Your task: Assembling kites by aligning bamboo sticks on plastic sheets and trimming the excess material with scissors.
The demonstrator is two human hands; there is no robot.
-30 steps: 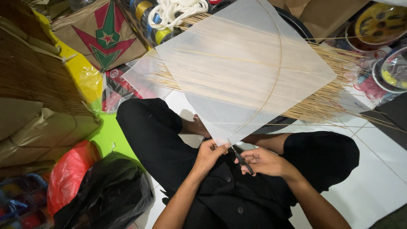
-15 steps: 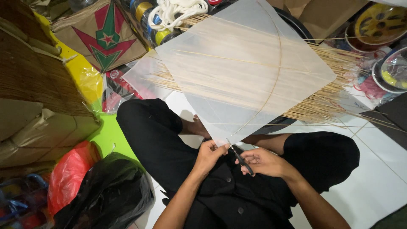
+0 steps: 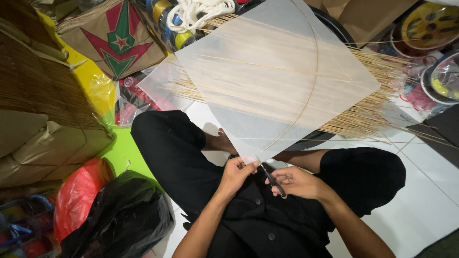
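A translucent white kite with thin bamboo spars lies tilted over my crossed legs in black trousers. My left hand pinches the kite's lower corner. My right hand grips black-handled scissors, their blades at that same corner, just beside my left fingers. A curved bamboo spar bows across the kite's sheet.
A bundle of thin bamboo sticks lies under the kite. At left sit a brown kite with a red and green star, cardboard-wrapped stacks, a red bag and a black bag. Spools of string lie at upper right on white tiles.
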